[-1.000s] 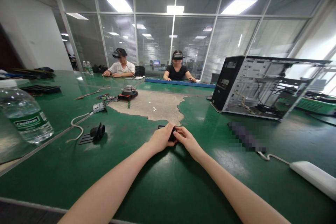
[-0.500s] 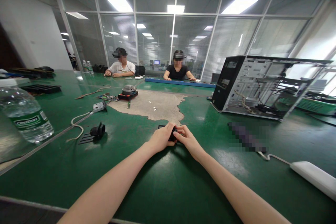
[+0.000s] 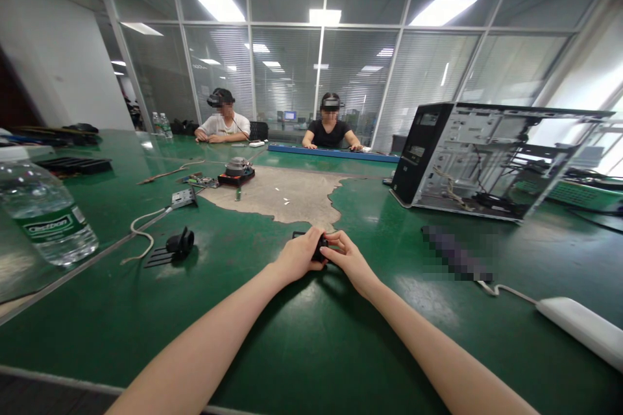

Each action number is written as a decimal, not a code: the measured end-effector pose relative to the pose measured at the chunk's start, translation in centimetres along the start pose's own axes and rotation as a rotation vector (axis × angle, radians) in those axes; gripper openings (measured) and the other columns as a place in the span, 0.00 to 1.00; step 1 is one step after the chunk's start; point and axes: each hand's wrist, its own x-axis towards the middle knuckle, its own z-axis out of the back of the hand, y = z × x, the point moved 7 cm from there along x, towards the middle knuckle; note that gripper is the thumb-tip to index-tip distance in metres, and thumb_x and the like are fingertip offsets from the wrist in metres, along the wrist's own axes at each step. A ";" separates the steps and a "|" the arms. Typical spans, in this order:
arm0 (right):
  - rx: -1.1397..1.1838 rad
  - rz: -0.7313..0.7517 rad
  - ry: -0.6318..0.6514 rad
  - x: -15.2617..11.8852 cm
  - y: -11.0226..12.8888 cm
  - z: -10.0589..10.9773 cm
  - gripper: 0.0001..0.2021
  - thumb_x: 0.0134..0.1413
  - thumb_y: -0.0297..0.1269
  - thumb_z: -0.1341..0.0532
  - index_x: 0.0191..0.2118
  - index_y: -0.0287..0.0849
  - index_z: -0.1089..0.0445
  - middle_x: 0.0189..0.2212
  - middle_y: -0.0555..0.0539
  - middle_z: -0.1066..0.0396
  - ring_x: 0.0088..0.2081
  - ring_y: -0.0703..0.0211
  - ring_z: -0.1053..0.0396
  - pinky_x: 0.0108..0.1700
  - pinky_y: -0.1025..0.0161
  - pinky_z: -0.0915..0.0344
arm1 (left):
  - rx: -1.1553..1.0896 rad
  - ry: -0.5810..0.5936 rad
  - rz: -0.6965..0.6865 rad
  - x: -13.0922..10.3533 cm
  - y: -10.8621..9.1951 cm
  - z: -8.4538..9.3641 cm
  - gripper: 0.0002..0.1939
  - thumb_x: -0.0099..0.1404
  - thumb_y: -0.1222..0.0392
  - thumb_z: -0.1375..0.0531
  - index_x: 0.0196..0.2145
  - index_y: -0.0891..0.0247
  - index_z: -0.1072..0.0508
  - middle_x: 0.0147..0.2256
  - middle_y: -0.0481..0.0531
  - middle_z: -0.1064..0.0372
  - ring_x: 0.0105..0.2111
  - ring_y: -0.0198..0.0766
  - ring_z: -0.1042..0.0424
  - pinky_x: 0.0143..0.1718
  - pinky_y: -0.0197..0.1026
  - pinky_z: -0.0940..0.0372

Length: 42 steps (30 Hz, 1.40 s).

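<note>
Neither hand visibly shifts — your left hand (image 3: 300,255) curls its fingers round a black component (image 3: 319,250), your right hand (image 3: 351,262) pinches it — best brace left, work gently right.

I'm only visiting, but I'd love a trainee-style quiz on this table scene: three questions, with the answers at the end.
1. What are the left hand and the right hand both touching?
2. Which of these stands at the picture's left edge? A) a water bottle B) a green basket C) a long blue bar
3. True or false: the inside of the computer case can be seen.

Key:
1. A small black part; the fingers cover much of it, so its exact kind cannot be told.
2. A
3. True
</note>
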 end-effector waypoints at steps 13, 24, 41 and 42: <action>-0.064 -0.033 -0.005 0.6 -1.4 0.5 0.14 0.42 0.43 0.40 0.36 0.42 0.36 0.34 0.47 0.32 0.36 0.60 0.34 0.40 0.60 0.39 | 0.008 -0.005 0.003 -0.1 0.1 0.0 0.30 0.50 0.60 0.39 0.48 0.60 0.49 0.45 0.53 0.39 0.40 0.45 0.32 0.37 0.41 0.37; -0.086 -0.082 -0.016 0.7 -0.7 1.9 0.15 0.38 0.41 0.37 0.35 0.43 0.38 0.31 0.49 0.32 0.35 0.60 0.33 0.42 0.57 0.39 | 0.016 0.015 0.045 0.0 0.2 -0.1 0.30 0.50 0.57 0.40 0.48 0.58 0.49 0.44 0.52 0.39 0.38 0.44 0.31 0.36 0.41 0.37; -0.096 -0.013 0.068 0.9 -1.2 0.5 0.14 0.41 0.41 0.39 0.36 0.41 0.35 0.31 0.48 0.29 0.33 0.60 0.31 0.38 0.60 0.37 | 0.017 0.014 0.007 0.0 0.0 -0.1 0.29 0.50 0.60 0.40 0.48 0.60 0.49 0.45 0.54 0.39 0.40 0.45 0.32 0.37 0.42 0.37; -0.108 0.007 0.072 0.8 -1.0 0.5 0.14 0.40 0.40 0.38 0.36 0.42 0.36 0.32 0.49 0.29 0.34 0.60 0.31 0.38 0.60 0.37 | 0.015 0.008 -0.004 -0.1 0.0 0.0 0.29 0.50 0.61 0.40 0.47 0.60 0.49 0.44 0.54 0.39 0.40 0.45 0.32 0.37 0.42 0.37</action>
